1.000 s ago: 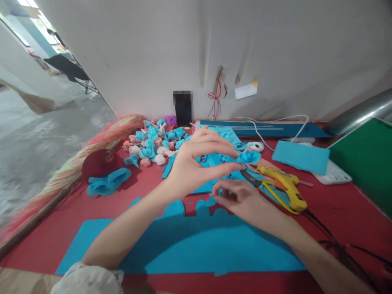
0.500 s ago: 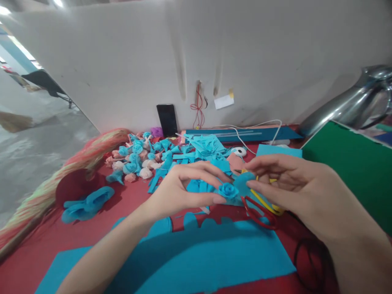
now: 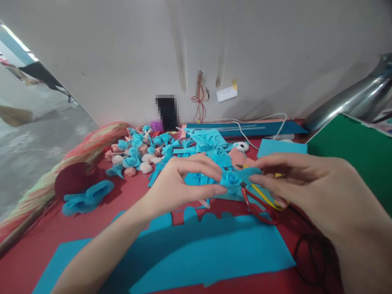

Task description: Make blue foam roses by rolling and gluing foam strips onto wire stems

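A small blue paper rose is pinched between the thumb and fingers of my left hand. My right hand grips the free end of a blue paper petal strip that reaches to the rose's right side. Under and beside the rose lie red-handled scissors and a yellow-handled tool, close below my right fingers. In front of my hands a large blue paper sheet lies flat, with scalloped blue pieces along its far edge.
Finished blue and pink paper roses are heaped at the back left, beside blue scraps. A looped blue strip lies at the left. A green board and a metal jug stand at the right. A black cord coils at the front right.
The rose and both hands have shifted slightly right. The petal strip now sits closer against the rose. My view has tilted a little downward.
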Tool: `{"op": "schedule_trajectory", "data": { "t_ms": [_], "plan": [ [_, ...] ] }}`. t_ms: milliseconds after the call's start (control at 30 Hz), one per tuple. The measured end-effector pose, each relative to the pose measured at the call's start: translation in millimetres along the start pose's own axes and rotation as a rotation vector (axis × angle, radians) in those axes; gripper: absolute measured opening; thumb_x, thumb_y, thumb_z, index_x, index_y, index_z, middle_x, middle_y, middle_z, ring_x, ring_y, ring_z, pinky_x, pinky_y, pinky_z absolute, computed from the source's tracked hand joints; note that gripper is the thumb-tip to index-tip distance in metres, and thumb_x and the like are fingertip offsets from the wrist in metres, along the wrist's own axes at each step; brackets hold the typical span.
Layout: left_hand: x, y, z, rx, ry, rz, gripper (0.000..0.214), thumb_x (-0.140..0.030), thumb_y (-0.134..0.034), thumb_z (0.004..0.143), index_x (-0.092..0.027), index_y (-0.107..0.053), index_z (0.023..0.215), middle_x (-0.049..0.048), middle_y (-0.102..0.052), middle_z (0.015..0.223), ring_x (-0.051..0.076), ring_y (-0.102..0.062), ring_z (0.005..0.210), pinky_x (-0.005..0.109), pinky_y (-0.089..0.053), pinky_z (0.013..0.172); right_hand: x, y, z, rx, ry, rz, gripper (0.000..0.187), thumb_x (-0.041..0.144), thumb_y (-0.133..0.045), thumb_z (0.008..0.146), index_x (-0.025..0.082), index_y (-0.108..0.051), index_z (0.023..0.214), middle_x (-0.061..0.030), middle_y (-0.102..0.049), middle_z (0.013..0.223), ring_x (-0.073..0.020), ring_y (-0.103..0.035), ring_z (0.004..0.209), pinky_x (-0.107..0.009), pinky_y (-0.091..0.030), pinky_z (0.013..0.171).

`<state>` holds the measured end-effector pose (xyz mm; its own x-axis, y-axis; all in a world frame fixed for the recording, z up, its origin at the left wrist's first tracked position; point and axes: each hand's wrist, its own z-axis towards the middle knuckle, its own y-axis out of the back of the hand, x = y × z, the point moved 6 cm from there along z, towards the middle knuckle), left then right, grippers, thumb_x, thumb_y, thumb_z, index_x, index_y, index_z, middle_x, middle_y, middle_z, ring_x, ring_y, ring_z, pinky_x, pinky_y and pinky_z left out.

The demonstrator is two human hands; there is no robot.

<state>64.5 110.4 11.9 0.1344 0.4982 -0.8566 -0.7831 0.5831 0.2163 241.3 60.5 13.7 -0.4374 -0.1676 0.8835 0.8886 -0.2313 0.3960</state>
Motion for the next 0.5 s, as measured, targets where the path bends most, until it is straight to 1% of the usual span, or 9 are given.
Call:
{"op": "schedule_trajectory", "data": {
  "t_ms": [33, 100, 167, 233, 267, 300, 333, 400, 500],
  "plan": [
    [-2, 2.3, 0, -0.013, -0.018, 0.004, 0.004, -0.02, -0.073, 0.069, -0.023, -0.071, 0.072, 0.0024, -0.07, 0.077, 0.016, -0.064, 0.075, 0.032, -0.054, 0.072, 0, 0, 1, 0.022, 0.008, -0.071, 0.015, 0.043, -0.073, 0.065, 0.03, -0.069, 0.069, 0.002, -0.066, 0.061, -0.0149, -0.059, 0.043, -0.023, -0.049, 0.036],
    [-4, 6.7, 1, -0.041, -0.052, 0.011, 0.006, -0.02, -0.073, 0.068, -0.024, -0.072, 0.074, 0.0023, -0.07, 0.078, 0.017, -0.064, 0.075, 0.033, -0.054, 0.073, -6, -8, 5, 0.152, -0.008, -0.261, 0.013, 0.041, -0.068, 0.071, 0.028, -0.068, 0.07, 0.0006, -0.069, 0.07, -0.0167, -0.063, 0.056, -0.025, -0.051, 0.045],
    [-4, 9.7, 1, -0.066, -0.076, 0.019, 0.008, -0.02, -0.074, 0.068, -0.024, -0.072, 0.074, 0.0018, -0.07, 0.078, 0.017, -0.064, 0.075, 0.033, -0.054, 0.073, -23, -26, 6, 0.37, -0.073, -0.44, 0.008, 0.031, -0.065, 0.076, 0.025, -0.068, 0.071, 0.0002, -0.069, 0.073, -0.0168, -0.063, 0.064, -0.027, -0.052, 0.056],
    [-3, 9.6, 0, -0.073, -0.083, 0.031, 0.008, -0.02, -0.074, 0.067, -0.024, -0.071, 0.073, 0.0016, -0.07, 0.077, 0.017, -0.064, 0.076, 0.034, -0.053, 0.073, -44, -45, 4, 0.573, -0.118, -0.534, 0.007, 0.021, -0.066, 0.076, 0.02, -0.066, 0.07, 0.0009, -0.066, 0.069, -0.0149, -0.062, 0.065, -0.029, -0.051, 0.063],
    [-2, 8.3, 0, -0.07, -0.08, 0.036, 0.007, -0.021, -0.074, 0.067, -0.024, -0.071, 0.073, 0.0019, -0.07, 0.078, 0.017, -0.064, 0.076, 0.034, -0.054, 0.074, -55, -55, 1, 0.667, -0.13, -0.566, 0.008, 0.021, -0.066, 0.078, 0.018, -0.065, 0.071, 0.001, -0.065, 0.071, -0.0141, -0.061, 0.067, -0.031, -0.051, 0.066],
    [0, 6.7, -1, -0.068, -0.073, 0.038, 0.007, -0.021, -0.074, 0.067, -0.023, -0.071, 0.073, 0.0024, -0.071, 0.078, 0.018, -0.064, 0.077, 0.034, -0.054, 0.074, -66, -63, -2, 0.752, -0.146, -0.6, 0.012, 0.025, -0.063, 0.082, 0.015, -0.063, 0.076, 0.0005, -0.064, 0.075, -0.0131, -0.061, 0.069, -0.032, -0.052, 0.067],
    [1, 4.5, -1, -0.062, -0.063, 0.037, 0.006, -0.021, -0.074, 0.067, -0.023, -0.071, 0.072, 0.0031, -0.07, 0.078, 0.018, -0.064, 0.077, 0.035, -0.054, 0.074, -77, -69, -6, 0.814, -0.157, -0.628, 0.015, 0.029, -0.059, 0.085, 0.015, -0.063, 0.084, -0.0009, -0.064, 0.083, -0.0135, -0.061, 0.073, -0.032, -0.052, 0.069],
    [2, -0.4, -2, -0.044, -0.046, 0.024, 0.005, -0.022, -0.074, 0.067, -0.021, -0.07, 0.071, 0.0041, -0.07, 0.077, 0.019, -0.065, 0.078, 0.035, -0.054, 0.074, -94, -75, -11, 0.882, -0.174, -0.675, 0.02, 0.032, -0.055, 0.089, 0.014, -0.061, 0.096, -0.0035, -0.063, 0.095, -0.0151, -0.061, 0.08, -0.034, -0.052, 0.071],
    [2, -5.6, -3, -0.018, -0.029, 0.008, 0.006, -0.021, -0.075, 0.067, -0.02, -0.07, 0.07, 0.0044, -0.07, 0.075, 0.02, -0.065, 0.08, 0.034, -0.054, 0.075, -110, -75, -15, 0.908, -0.175, -0.714, 0.024, 0.032, -0.054, 0.089, 0.015, -0.058, 0.105, -0.0058, -0.061, 0.105, -0.0179, -0.06, 0.088, -0.038, -0.052, 0.076]
  ]
}}
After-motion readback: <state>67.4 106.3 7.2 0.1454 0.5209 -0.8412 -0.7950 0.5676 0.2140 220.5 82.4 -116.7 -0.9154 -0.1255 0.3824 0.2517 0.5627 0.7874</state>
